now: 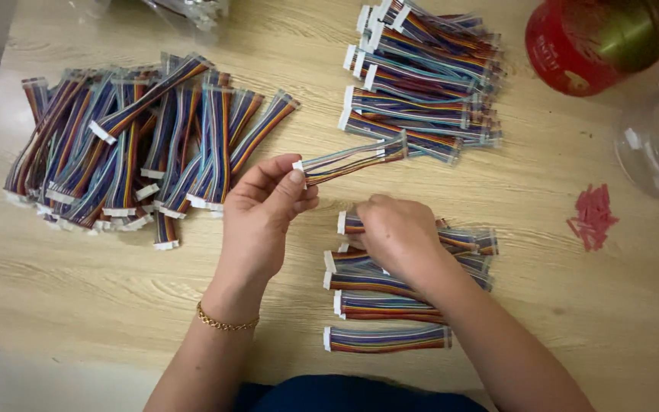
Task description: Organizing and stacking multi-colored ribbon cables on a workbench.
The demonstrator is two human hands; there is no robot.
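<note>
Head view: left hand (265,202) pinches a light, floppy rainbow ribbon cable (352,159) by its white connector above the desk (78,282); right hand (394,233) rests on a cable stack (387,305) — grip probably closed, partly hidden.

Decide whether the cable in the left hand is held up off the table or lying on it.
Held up. The left hand pinches the multicoloured cable by its white connector end; the rest juts out unsupported above the wooden table.

The person is wearing a thin gold chain bracelet (226,322) around the left wrist. Both forearms are showing bare, with no sleeves reaching them. Dark blue clothing (345,393) is showing at the near edge, between the arms. No rings are showing on the fingers.
</note>
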